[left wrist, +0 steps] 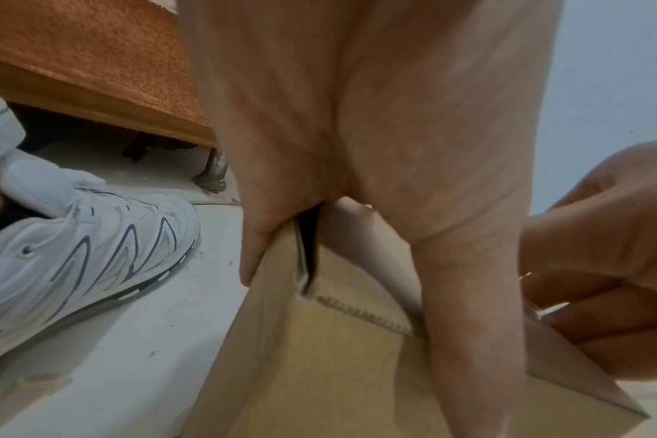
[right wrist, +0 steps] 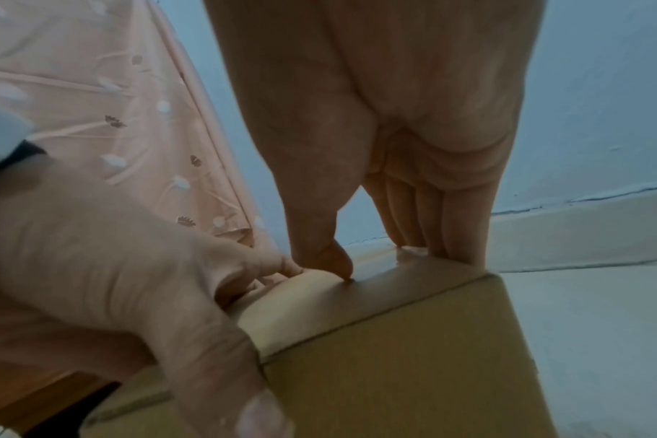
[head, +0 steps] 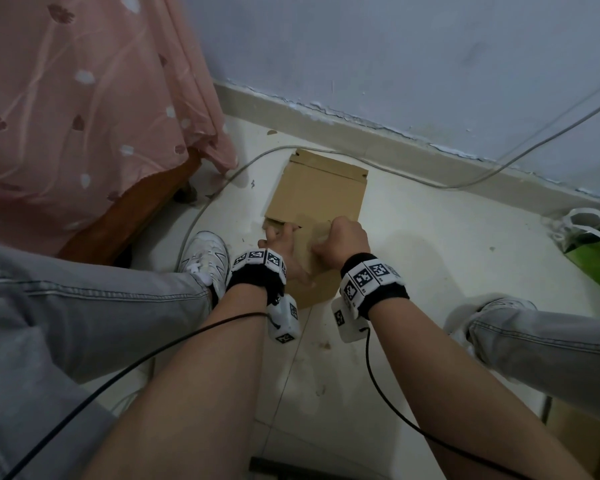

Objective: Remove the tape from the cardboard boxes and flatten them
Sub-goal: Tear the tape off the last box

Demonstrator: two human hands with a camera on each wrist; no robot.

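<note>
left hand (head: 278, 242) fingers grasp cardboard box (head: 305, 252) edge | right hand (head: 343, 244) fingers curled over its rim | long axis toward wall (head: 395, 64)

Both forearms (head: 194, 393) reach forward and down, side by side. The left hand (head: 280, 244) grips the near edge of the box (head: 317, 195), its thumb down the front. The right hand (head: 343, 241) is curled, fingers (right wrist: 432, 219) hooked over the same edge, thumb tip pressing on top.

Open floor (head: 465, 271) at three o'clock of the box (head: 319, 192). At nine, bed (head: 129, 216) and shoe (head: 207, 254) close by. At twelve, wall (head: 395, 64) and cable (head: 454, 187) in the way. Far at three, green bag (head: 596, 251).
</note>
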